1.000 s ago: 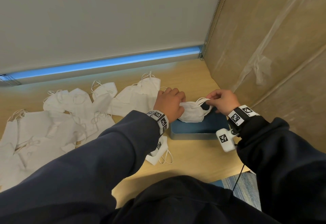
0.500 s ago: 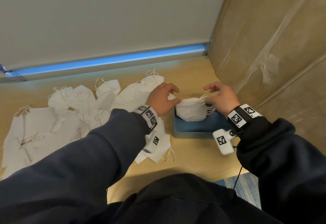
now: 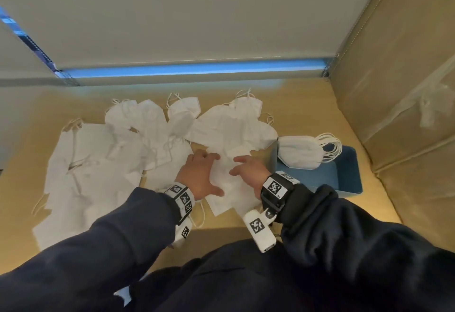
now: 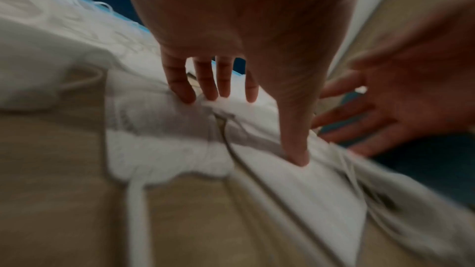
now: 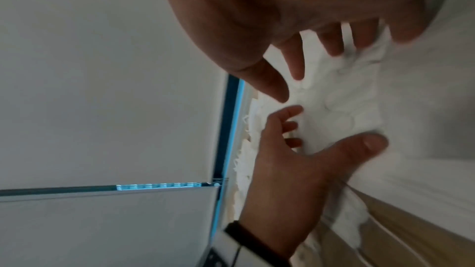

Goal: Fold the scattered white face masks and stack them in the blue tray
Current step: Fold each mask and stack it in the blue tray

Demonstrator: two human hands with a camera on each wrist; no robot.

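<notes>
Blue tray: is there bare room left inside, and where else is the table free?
Yes. The blue tray is bare across its near and right part; the folded masks sit at its far left end. The table is bare in a strip along the back wall. The loose masks crowd the middle and left.

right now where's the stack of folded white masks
In the head view the stack of folded white face masks sits at the right, in the far end of the rectangular blue tray, just beyond the right hand.
</notes>
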